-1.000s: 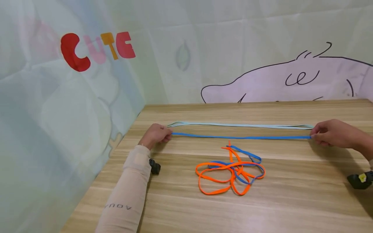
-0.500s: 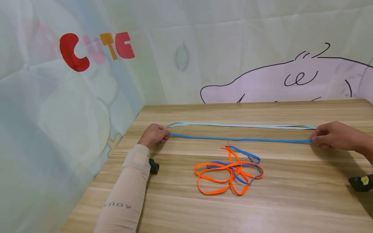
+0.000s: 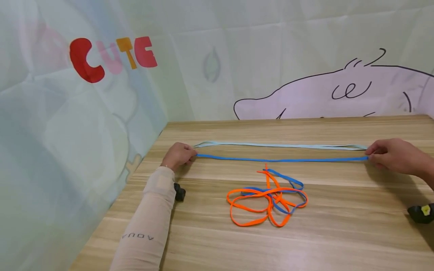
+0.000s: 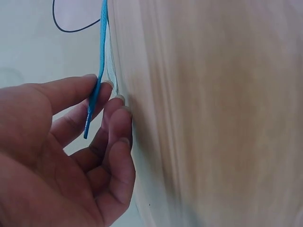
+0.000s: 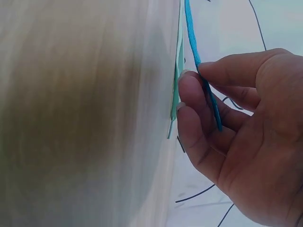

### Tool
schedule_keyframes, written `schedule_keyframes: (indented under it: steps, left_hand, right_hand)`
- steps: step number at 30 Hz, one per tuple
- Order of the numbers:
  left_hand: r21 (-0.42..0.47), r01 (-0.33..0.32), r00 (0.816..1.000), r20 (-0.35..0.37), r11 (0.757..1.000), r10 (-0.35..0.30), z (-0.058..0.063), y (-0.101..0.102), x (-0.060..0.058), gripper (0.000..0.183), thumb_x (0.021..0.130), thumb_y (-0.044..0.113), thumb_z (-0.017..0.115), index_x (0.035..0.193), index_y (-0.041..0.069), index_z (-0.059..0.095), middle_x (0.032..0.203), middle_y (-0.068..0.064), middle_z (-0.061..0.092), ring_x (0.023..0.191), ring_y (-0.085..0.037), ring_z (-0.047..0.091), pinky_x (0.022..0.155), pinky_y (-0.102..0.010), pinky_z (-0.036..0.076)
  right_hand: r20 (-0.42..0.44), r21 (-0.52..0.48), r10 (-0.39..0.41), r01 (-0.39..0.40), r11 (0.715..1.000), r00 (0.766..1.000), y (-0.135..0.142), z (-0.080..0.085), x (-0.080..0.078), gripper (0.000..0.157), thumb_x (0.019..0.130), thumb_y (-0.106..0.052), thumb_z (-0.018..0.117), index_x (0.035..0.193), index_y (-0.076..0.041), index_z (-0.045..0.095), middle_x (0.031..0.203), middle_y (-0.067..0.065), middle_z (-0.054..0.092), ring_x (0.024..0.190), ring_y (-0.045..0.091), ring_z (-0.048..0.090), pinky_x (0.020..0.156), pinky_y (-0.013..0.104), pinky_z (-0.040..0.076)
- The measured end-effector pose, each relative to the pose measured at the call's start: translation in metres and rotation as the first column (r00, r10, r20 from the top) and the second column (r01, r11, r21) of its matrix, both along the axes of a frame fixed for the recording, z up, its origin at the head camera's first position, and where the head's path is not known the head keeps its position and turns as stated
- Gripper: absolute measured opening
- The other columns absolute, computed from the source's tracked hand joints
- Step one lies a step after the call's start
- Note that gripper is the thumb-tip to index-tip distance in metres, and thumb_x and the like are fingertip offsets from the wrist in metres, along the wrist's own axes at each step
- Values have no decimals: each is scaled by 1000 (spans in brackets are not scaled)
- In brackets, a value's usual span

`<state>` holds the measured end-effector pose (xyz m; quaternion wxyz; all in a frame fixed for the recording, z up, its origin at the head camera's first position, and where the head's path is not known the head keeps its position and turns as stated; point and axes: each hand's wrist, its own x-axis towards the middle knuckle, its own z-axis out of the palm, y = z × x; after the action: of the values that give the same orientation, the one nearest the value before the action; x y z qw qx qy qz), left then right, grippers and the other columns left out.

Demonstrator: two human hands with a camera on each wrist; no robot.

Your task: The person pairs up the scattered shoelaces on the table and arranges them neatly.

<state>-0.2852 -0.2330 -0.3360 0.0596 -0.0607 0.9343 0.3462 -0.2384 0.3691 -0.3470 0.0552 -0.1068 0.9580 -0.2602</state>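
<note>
A blue shoelace [image 3: 278,160] is stretched sideways between my two hands. My left hand [image 3: 178,156] pinches one end between thumb and finger; in the left wrist view the lace's tip [image 4: 88,124] pokes out past the fingers. At the other end my right hand [image 3: 395,156] pinches the lace, its tip [image 5: 217,118] hanging by the palm in the right wrist view. Just behind it, roughly parallel, a pale mint shoelace [image 3: 271,145] lies on the table, with a narrow loop near each end close to my hands.
In front of the stretched lace, an orange shoelace [image 3: 249,224] and another blue shoelace [image 3: 286,177] lie in a loose tangle on the wooden table [image 3: 305,244]. A printed cloth [image 3: 190,75] stands along the table's back and left sides.
The right hand dipped the blue lace toward me, then raised it back and moved slightly right. My left hand has shifted slightly left; the other laces lie as before.
</note>
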Motion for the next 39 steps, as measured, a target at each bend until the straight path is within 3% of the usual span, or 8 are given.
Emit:
schedule_keyframes:
  steps: [6,10,14,23,29,35,39]
  left_hand:
    - [-81,-17,1000,-21,997,15,4,-1,1,30,98,29,60,95,1,71,74,-3,58,69,-19,53,63,-31,42]
    - [-109,-32,999,-35,994,29,5,1,1,32,97,31,57,78,6,60,66,1,48,62,-19,45,59,-33,38]
    - [-108,-30,999,-47,994,25,6,0,1,32,97,31,55,72,11,52,66,1,45,62,-19,43,59,-33,37]
    - [-92,-31,998,-63,995,26,8,3,3,29,99,30,53,95,4,64,80,-3,53,71,-21,48,64,-34,40]
    - [-59,-27,996,-82,998,22,10,8,3,31,100,30,51,104,3,65,91,-6,58,74,-22,49,66,-35,40]
    - [-86,-6,995,-102,996,-3,14,15,4,33,101,32,51,109,5,67,111,-9,63,91,-25,55,78,-38,44]
    - [-61,0,994,-112,998,-7,14,19,5,32,101,31,51,110,5,67,115,-10,63,96,-27,56,82,-40,45]
  right_hand:
    - [-67,71,4,1,997,998,-2,5,0,17,97,-7,61,104,9,65,83,5,66,71,14,55,61,30,45]
    - [-68,101,-15,22,995,998,0,9,0,20,97,-9,61,104,10,65,88,11,68,79,23,58,67,36,46]
    - [-73,102,-40,47,994,997,3,8,-2,24,98,-13,60,104,10,65,88,12,68,80,26,60,68,37,47]
    - [-80,118,-55,65,991,995,0,8,0,33,100,-21,60,106,10,65,96,21,68,84,32,58,72,45,47]
    - [-90,104,-24,33,994,996,-14,10,2,30,100,-20,60,107,9,66,97,17,68,84,30,58,74,47,48]
    - [-85,98,4,4,995,996,-27,15,2,33,101,-22,61,111,9,65,96,12,69,83,26,59,69,43,50]
    - [-84,77,26,-19,997,996,-39,18,3,32,101,-22,60,112,7,66,95,8,69,82,23,59,69,39,50]
